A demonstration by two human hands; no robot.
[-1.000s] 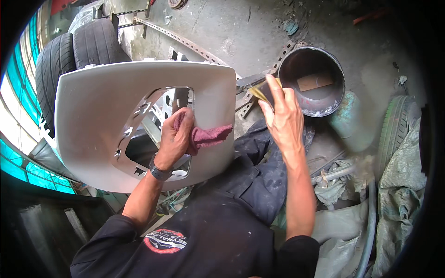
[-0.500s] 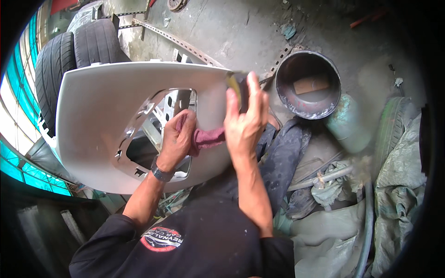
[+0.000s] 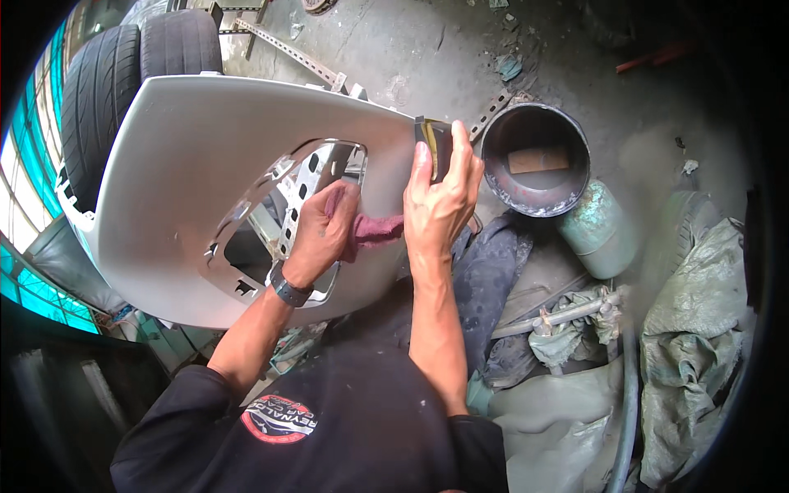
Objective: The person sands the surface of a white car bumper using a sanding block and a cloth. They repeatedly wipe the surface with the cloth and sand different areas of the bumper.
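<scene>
A pale grey car bumper cover point(image 3: 177, 156) slants in front of me, with a large cut-out in its middle. My left hand point(image 3: 322, 234) is closed around a maroon cloth point(image 3: 378, 232) at the right side of that cut-out. Part of the cloth hangs out over the panel toward my right wrist. My right hand point(image 3: 440, 209) grips a sanding block point(image 3: 437, 149), dark outside with a yellowish layer at its side. Thumb and fingers hold it from opposite sides, at the bumper's far right edge. Its working face is hidden.
Tyres point(image 3: 99, 107) stand behind the bumper at left. Perforated metal bars point(image 3: 288, 53) lie beyond it. Right of my hand are an open dark bucket point(image 3: 538, 197) with a brown block inside and a greenish cylinder point(image 3: 604, 234). Crumpled grey sheeting point(image 3: 694, 329) and a pipe point(image 3: 629, 411) fill the right.
The view has shifted, and the bumper now looks more tilted, its right end lower. My right hand and the sanding block appear slightly farther right and sharper. Both hands keep their holds.
</scene>
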